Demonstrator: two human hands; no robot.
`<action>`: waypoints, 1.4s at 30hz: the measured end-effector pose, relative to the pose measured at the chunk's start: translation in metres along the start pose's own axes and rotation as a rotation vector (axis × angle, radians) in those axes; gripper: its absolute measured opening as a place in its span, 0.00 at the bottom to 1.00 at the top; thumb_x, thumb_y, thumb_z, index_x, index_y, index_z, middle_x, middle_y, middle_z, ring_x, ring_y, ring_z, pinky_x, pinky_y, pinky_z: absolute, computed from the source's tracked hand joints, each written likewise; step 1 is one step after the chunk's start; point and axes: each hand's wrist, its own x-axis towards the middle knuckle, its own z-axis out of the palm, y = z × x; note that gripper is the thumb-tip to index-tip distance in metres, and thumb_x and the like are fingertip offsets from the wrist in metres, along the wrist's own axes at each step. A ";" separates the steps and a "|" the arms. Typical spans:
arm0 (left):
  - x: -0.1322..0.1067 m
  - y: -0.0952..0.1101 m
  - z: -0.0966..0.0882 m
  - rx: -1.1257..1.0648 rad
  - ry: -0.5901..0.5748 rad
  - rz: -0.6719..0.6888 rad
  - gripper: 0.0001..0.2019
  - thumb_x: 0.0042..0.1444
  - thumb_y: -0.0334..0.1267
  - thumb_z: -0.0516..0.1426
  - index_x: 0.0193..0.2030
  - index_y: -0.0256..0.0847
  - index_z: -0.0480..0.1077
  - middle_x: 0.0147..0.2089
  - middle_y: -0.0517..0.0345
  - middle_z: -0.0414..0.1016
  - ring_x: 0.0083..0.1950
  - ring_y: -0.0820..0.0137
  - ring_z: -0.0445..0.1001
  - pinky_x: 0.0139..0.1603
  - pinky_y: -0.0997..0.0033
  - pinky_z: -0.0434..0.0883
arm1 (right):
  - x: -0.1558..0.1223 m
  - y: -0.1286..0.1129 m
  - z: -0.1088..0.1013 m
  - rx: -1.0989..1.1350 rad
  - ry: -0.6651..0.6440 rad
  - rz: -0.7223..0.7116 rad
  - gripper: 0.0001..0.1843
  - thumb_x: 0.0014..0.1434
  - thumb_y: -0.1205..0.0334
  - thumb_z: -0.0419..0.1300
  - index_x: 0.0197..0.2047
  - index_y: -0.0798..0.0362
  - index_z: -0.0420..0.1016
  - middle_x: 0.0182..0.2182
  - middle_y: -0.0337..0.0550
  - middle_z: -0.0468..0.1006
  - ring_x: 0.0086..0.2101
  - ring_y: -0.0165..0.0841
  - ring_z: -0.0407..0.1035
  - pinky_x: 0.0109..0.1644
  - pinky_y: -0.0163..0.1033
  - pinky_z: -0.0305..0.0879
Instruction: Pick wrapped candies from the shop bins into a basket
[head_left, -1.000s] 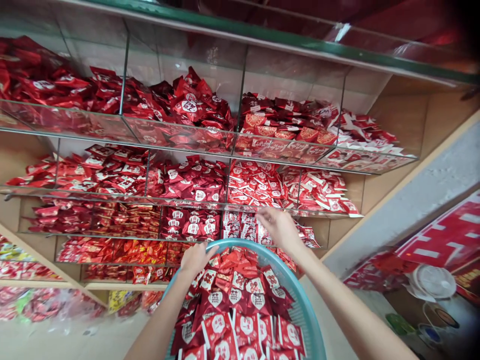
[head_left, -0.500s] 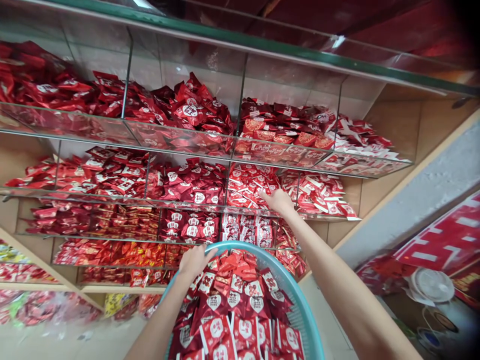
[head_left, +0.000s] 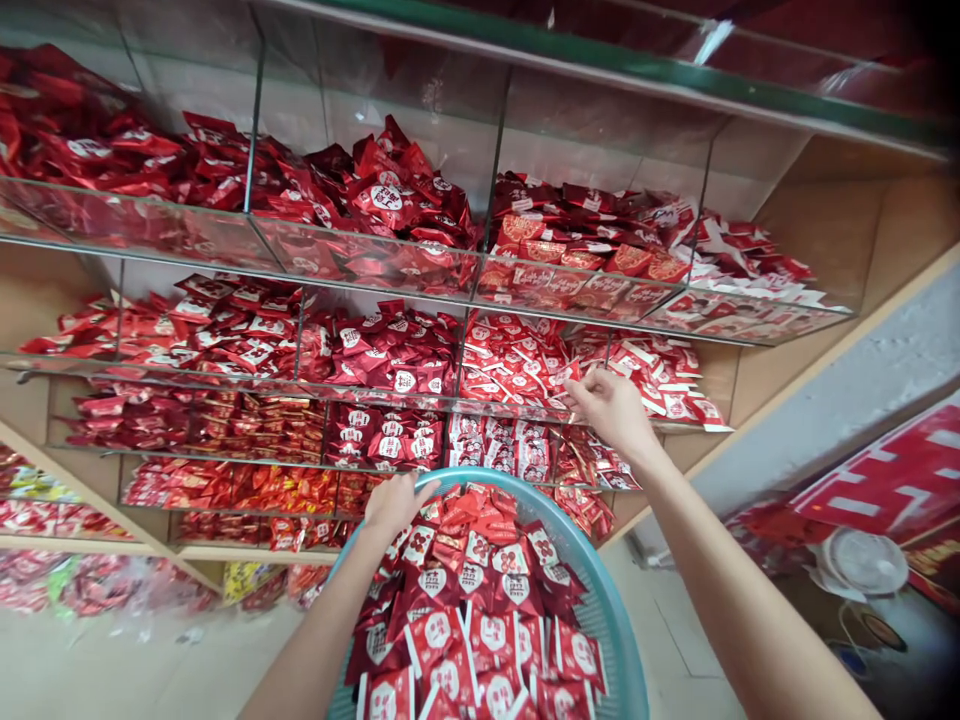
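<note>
My left hand (head_left: 397,503) grips the far rim of a teal plastic basket (head_left: 609,620) heaped with red and white candy packets (head_left: 480,610). My right hand (head_left: 611,405) is raised to the second glass shelf, at the front edge of a compartment of red and white packets (head_left: 517,365). Its fingers are curled and pinched at a packet by the glass divider (head_left: 604,352). Whether it has hold of the packet I cannot make out.
Tiered glass shelves (head_left: 360,290) with dividers hold heaps of red packets in several rows. A green-edged shelf (head_left: 600,60) runs above. To the right are a grey wall ledge (head_left: 847,390), red signs (head_left: 892,480) and a white fan (head_left: 862,565).
My right hand rose from just above the basket to the second shelf, then shifted right along its front edge. My left hand stayed on the basket rim.
</note>
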 end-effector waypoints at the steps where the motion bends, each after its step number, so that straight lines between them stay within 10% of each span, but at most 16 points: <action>1: 0.000 0.000 0.001 0.003 -0.001 0.001 0.35 0.51 0.64 0.34 0.42 0.39 0.69 0.36 0.45 0.75 0.38 0.60 0.74 0.37 0.65 0.66 | -0.012 -0.001 -0.005 0.026 0.011 -0.054 0.15 0.48 0.52 0.60 0.21 0.53 0.64 0.19 0.39 0.71 0.21 0.28 0.64 0.25 0.34 0.59; 10: 0.003 0.000 0.004 0.047 0.018 0.014 0.35 0.51 0.64 0.33 0.41 0.39 0.69 0.35 0.45 0.75 0.38 0.58 0.74 0.36 0.63 0.67 | -0.140 0.041 0.012 0.495 -0.441 0.280 0.17 0.46 0.54 0.64 0.36 0.52 0.66 0.22 0.34 0.71 0.22 0.25 0.62 0.27 0.33 0.59; 18: 0.003 0.000 0.003 0.066 0.010 0.021 0.36 0.51 0.64 0.33 0.43 0.39 0.69 0.35 0.46 0.75 0.38 0.58 0.74 0.35 0.64 0.66 | -0.202 0.075 0.025 0.435 -0.788 0.456 0.15 0.49 0.51 0.61 0.34 0.54 0.74 0.26 0.37 0.71 0.23 0.23 0.58 0.27 0.31 0.56; 34: 0.003 0.000 0.003 0.050 0.010 0.018 0.36 0.51 0.64 0.34 0.42 0.38 0.69 0.35 0.45 0.75 0.38 0.57 0.74 0.35 0.64 0.66 | -0.209 0.070 0.020 0.234 -0.889 0.377 0.15 0.50 0.50 0.59 0.34 0.53 0.75 0.25 0.38 0.73 0.24 0.26 0.62 0.28 0.32 0.60; 42: 0.002 -0.001 0.003 0.027 0.024 0.013 0.35 0.51 0.63 0.35 0.43 0.39 0.68 0.35 0.46 0.75 0.38 0.58 0.74 0.36 0.65 0.66 | -0.140 0.038 -0.002 -0.161 -0.485 -0.021 0.17 0.56 0.50 0.51 0.37 0.51 0.74 0.31 0.41 0.78 0.30 0.33 0.69 0.33 0.35 0.63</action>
